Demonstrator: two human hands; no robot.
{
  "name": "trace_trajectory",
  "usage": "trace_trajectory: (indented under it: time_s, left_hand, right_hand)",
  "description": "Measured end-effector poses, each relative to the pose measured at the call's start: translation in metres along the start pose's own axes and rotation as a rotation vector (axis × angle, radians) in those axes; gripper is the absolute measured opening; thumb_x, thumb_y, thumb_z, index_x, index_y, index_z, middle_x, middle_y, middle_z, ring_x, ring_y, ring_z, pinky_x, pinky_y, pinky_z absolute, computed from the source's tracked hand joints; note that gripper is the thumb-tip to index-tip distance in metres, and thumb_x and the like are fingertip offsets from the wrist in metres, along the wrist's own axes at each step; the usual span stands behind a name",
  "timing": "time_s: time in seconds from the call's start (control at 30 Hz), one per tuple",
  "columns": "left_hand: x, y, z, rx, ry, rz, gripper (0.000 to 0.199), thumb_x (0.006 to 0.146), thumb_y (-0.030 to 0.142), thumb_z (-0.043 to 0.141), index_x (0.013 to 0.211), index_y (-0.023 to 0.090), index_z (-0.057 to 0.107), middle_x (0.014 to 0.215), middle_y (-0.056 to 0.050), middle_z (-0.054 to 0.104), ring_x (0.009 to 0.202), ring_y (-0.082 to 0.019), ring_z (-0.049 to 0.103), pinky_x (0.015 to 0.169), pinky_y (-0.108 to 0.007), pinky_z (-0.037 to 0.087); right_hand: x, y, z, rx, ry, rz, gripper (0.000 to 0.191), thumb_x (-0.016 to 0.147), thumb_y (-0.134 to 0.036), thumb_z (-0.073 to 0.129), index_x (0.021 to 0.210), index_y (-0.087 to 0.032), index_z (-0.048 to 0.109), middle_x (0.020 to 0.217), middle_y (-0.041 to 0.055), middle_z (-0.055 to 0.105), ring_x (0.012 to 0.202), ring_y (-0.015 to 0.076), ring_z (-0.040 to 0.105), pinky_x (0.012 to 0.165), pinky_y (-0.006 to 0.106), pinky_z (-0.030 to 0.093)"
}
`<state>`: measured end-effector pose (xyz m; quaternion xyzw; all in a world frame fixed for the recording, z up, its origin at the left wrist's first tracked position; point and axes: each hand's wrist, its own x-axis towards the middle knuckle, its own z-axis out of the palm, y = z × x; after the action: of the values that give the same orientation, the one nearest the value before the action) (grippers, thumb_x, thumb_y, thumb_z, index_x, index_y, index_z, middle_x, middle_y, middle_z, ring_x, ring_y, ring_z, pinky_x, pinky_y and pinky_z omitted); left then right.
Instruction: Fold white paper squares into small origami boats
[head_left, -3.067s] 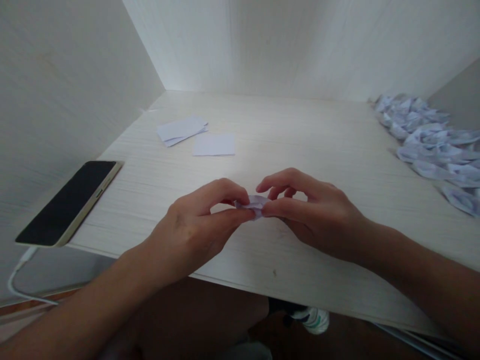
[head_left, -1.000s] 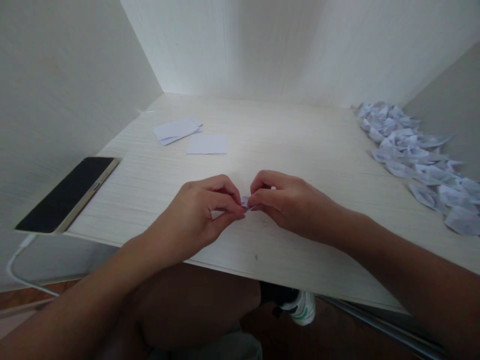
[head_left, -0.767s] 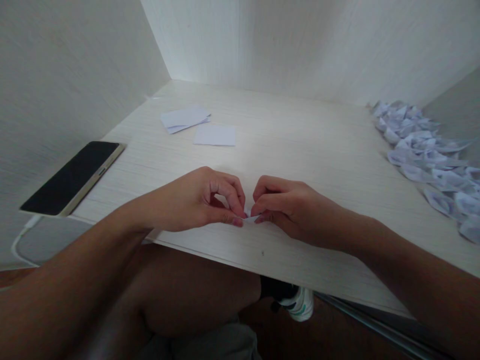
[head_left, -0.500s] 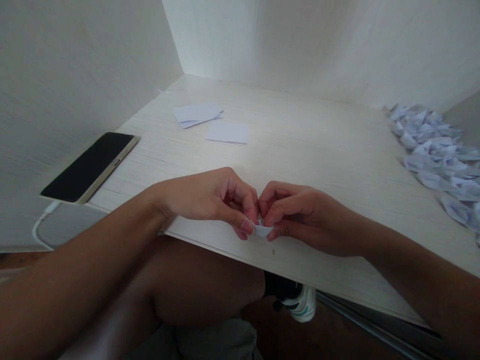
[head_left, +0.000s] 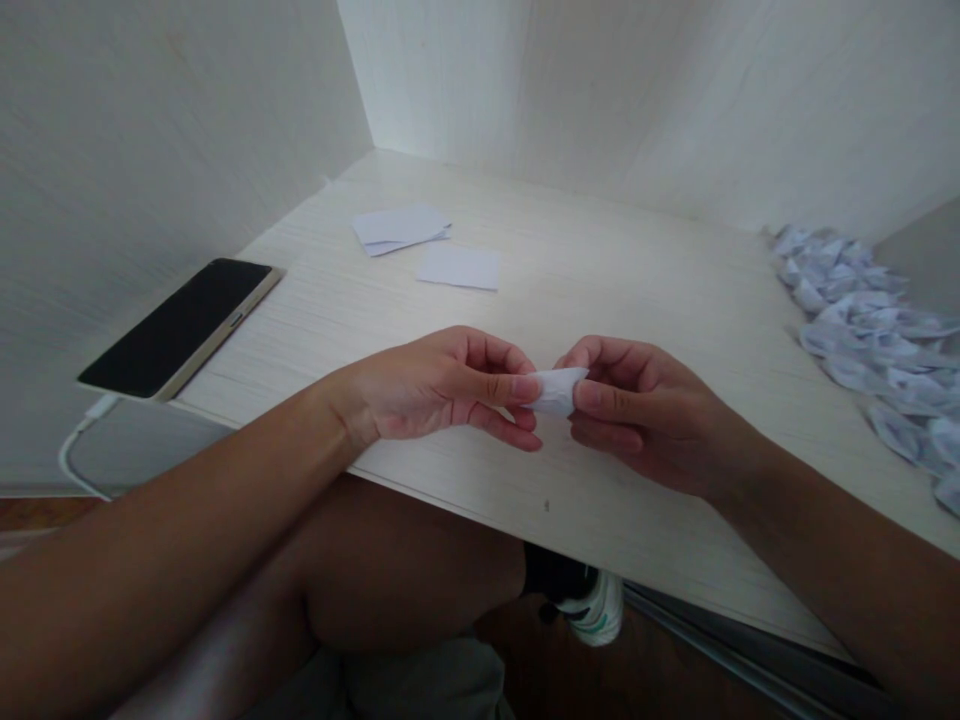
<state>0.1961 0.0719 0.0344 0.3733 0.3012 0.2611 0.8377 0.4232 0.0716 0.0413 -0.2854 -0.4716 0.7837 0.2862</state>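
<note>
A small folded white paper [head_left: 556,391] is held between both hands above the front part of the white table [head_left: 637,300]. My left hand [head_left: 465,390] pinches its left end between thumb and fingers. At the paper's right end, my right hand [head_left: 637,405] grips it with the thumb on top and the fingers behind. Beyond the hands lie a single flat white paper [head_left: 459,268] and, left of it, a small stack of white papers [head_left: 397,228].
Many folded white papers [head_left: 855,310] are heaped along the table's right side. A phone [head_left: 180,325] with a white cable [head_left: 71,455] lies at the left edge. Walls rise at the back and left. My leg [head_left: 412,560] is below the front edge.
Both hands have lifted a little and moved slightly right and away from the front edge. They are further apart, and more of the folded paper shows between them.
</note>
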Motion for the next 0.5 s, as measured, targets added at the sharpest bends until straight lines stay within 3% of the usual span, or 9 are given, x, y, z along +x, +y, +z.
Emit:
trace_trajectory:
  time_s: [0.17, 0.5]
  left_hand:
    - [0.0009, 0.0001, -0.0005, -0.081, -0.093, -0.058, 0.016, 0.076, 0.015, 0.091, 0.082, 0.013, 0.077, 0.077, -0.002, 0.074, 0.07, -0.014, 0.075, 0.076, -0.026, 0.066]
    - [0.0045, 0.0012, -0.0082, -0.126, -0.099, -0.054, 0.015, 0.078, 0.015, 0.09, 0.085, 0.011, 0.078, 0.073, -0.002, 0.072, 0.068, -0.013, 0.073, 0.079, -0.027, 0.066]
  right_hand:
    - [-0.0019, 0.0001, 0.003, -0.018, -0.023, -0.003, 0.023, 0.086, -0.03, 0.086, 0.088, -0.018, 0.066, 0.06, -0.0094, 0.059, 0.031, -0.0005, 0.031, 0.032, 0.018, 0.01]
    - [-0.0017, 0.0019, 0.0067, -0.006, 0.068, -0.003, 0.025, 0.086, -0.031, 0.084, 0.089, -0.02, 0.062, 0.062, -0.0107, 0.059, 0.03, -0.0005, 0.028, 0.032, 0.021, 0.009]
